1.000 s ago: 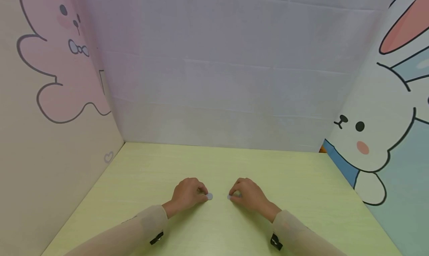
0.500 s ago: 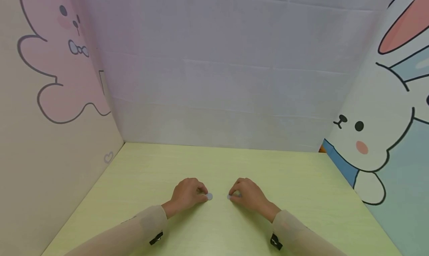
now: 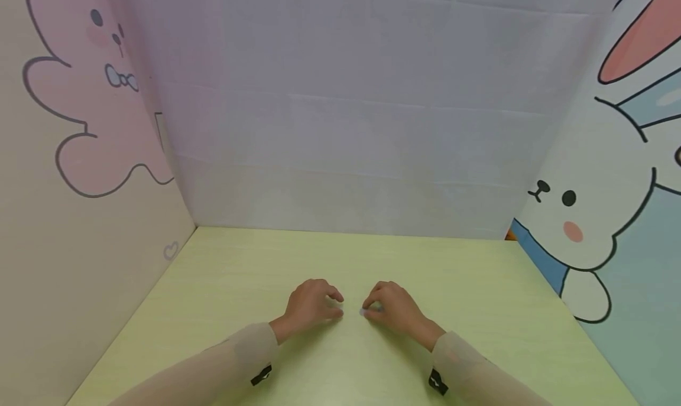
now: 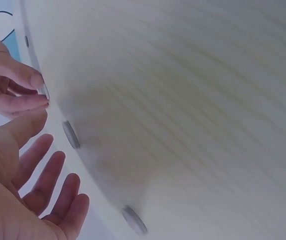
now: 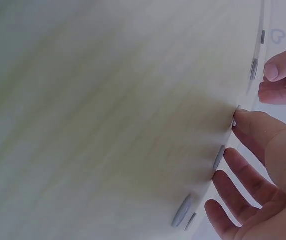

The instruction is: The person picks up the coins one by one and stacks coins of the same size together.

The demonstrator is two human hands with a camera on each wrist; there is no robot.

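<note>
My right hand [image 3: 396, 308] pinches a small flat grey disc [image 3: 363, 312] between thumb and fingertips, at the tabletop; its other fingers spread beside a second disc [image 5: 219, 157] in the right wrist view. Just left of it, my left hand [image 3: 314, 305] hovers low with thumb and fingers apart and nothing between them. From the left wrist, a grey disc [image 4: 70, 134] lies on the table near the left fingertips and another disc [image 4: 134, 220] lies farther down. In the head view the hands hide most of the discs.
The pale yellow-green table [image 3: 340, 364] runs back to a white cloth backdrop [image 3: 340, 128]. Side panels with cartoon animals flank it. More discs lie along the table, including one disc [image 5: 182, 211] low in the right wrist view and another disc [image 5: 254, 69] near the top.
My left hand has let go of the grey disc it held and shifted right, its thumb and fingers now parted. The right hand keeps its pinch, almost unmoved.
</note>
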